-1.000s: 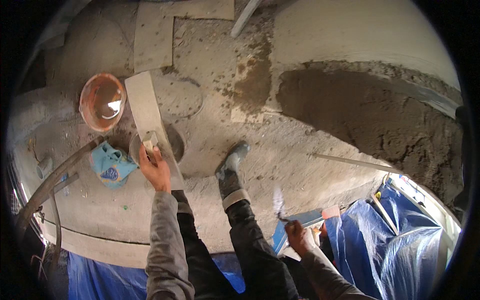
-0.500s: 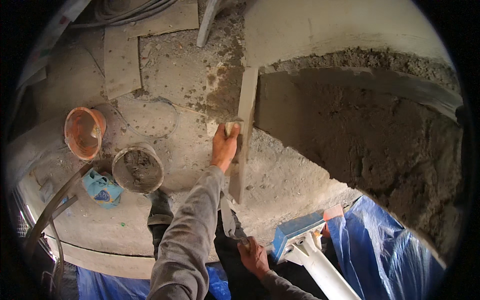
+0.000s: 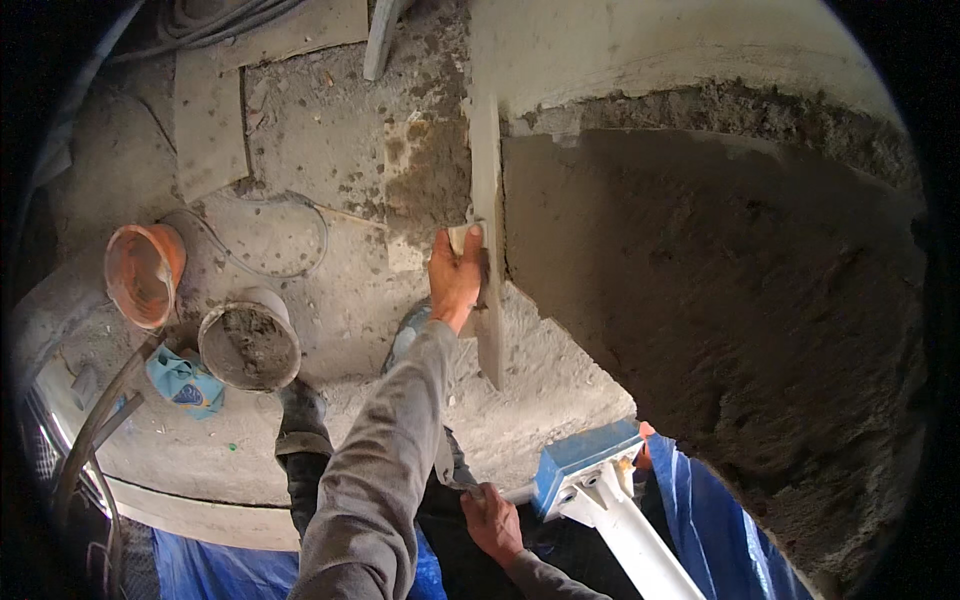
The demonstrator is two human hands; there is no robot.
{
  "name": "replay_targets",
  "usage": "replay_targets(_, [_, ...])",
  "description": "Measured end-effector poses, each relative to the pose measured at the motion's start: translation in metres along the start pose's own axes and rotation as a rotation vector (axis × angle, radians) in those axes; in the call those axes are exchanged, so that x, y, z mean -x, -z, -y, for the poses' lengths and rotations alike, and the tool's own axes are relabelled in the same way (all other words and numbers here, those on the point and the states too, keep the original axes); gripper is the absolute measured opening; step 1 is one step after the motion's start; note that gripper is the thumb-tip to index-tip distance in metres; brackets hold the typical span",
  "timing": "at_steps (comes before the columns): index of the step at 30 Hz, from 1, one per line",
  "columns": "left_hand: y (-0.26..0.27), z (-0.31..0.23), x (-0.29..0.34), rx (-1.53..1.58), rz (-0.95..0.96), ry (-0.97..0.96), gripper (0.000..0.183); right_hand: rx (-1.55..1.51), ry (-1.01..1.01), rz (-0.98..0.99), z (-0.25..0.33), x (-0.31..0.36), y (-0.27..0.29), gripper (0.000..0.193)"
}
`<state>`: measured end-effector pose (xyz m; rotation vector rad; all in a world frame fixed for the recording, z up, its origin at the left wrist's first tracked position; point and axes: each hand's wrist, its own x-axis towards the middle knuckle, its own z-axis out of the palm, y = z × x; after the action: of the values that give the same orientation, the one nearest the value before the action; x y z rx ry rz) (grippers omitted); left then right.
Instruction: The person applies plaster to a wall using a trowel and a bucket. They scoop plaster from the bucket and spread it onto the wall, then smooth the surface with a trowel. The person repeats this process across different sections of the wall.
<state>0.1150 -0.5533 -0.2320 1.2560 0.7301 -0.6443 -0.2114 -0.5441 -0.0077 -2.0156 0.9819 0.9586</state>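
My left hand point(image 3: 455, 282) is closed on a long, narrow board point(image 3: 487, 180), with the thumb over a pale block at its side. The board stands along the left edge of a wall face coated with dark, wet mortar point(image 3: 700, 270). Low in the picture, my right hand point(image 3: 492, 525) is closed round the handle of a trowel point(image 3: 446, 462). The trowel's metal blade points up and left, apart from the mortar, and is partly hidden by my left sleeve.
To the left stand a bucket of mortar point(image 3: 249, 347), an orange bucket point(image 3: 146, 275) and a crumpled light-blue bag point(image 3: 187, 382). A white post with a blue-edged plate point(image 3: 590, 465) rises at the lower right, beside blue sheeting point(image 3: 695, 510). A hose point(image 3: 105, 420) runs at the far left.
The board has turned from a slight slant to nearly in line with the mortar's left edge, my left hand still on it. The whole view has shifted a little. My right hand keeps the trowel low.
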Motion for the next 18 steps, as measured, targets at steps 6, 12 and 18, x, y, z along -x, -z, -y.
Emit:
replay_targets(6, [-0.009,-0.028,0.016,0.000,0.019,-0.037,0.049,0.031,0.052,-0.014,0.006,-0.004,0.005,0.032])
replay_targets(12, [-0.018,-0.070,0.065,-0.061,-0.005,-0.197,0.048,0.061,0.006,0.046,0.008,-0.006,0.005,0.035])
replay_targets(18, [-0.014,-0.063,0.096,-0.002,0.007,-0.271,0.046,0.050,0.100,-0.036,0.014,-0.009,0.007,0.036])
